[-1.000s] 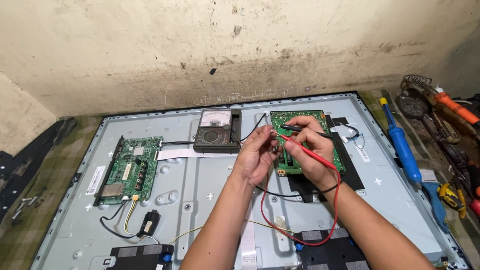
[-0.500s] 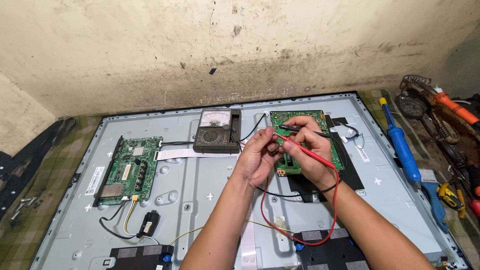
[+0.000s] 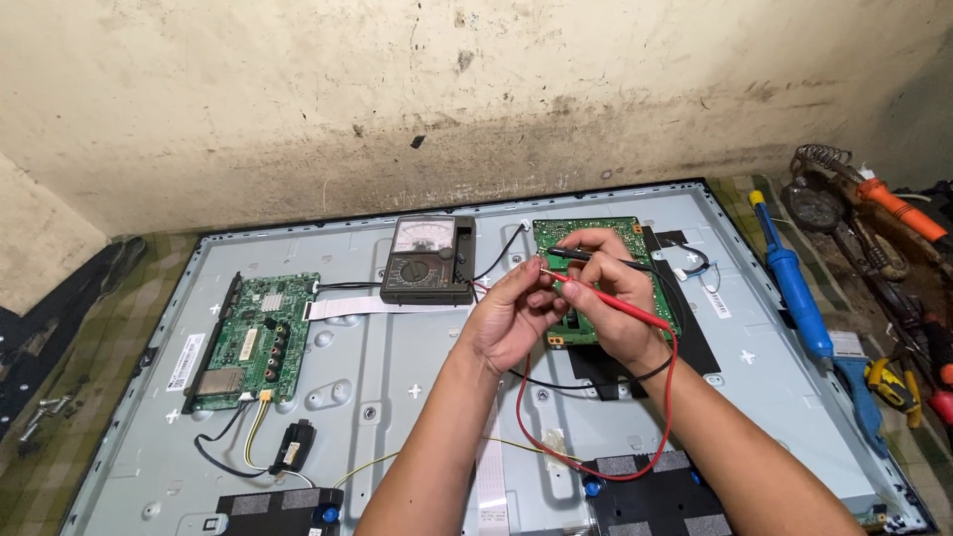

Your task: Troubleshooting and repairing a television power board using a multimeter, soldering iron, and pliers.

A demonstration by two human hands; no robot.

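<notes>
My right hand (image 3: 608, 298) is over the small green circuit board (image 3: 556, 234) on the right of the opened flat-screen back panel (image 3: 417, 397). It grips a red test probe (image 3: 620, 306) that lies across its fingers, and a black test probe (image 3: 571, 254) sits under its fingertips. My left hand (image 3: 508, 316) meets it from the left, fingers pinched at the red probe's tip. Red and black leads (image 3: 556, 459) loop down between my forearms. An analog multimeter (image 3: 428, 260) lies just left of the hands.
A larger green board (image 3: 253, 337) sits at the panel's left, joined by a white ribbon cable (image 3: 347, 306). A blue-handled tool (image 3: 789, 283), an orange-handled soldering iron (image 3: 898, 210) and other tools lie at the right. A stained wall (image 3: 397, 89) stands behind. Screws (image 3: 45, 409) lie far left.
</notes>
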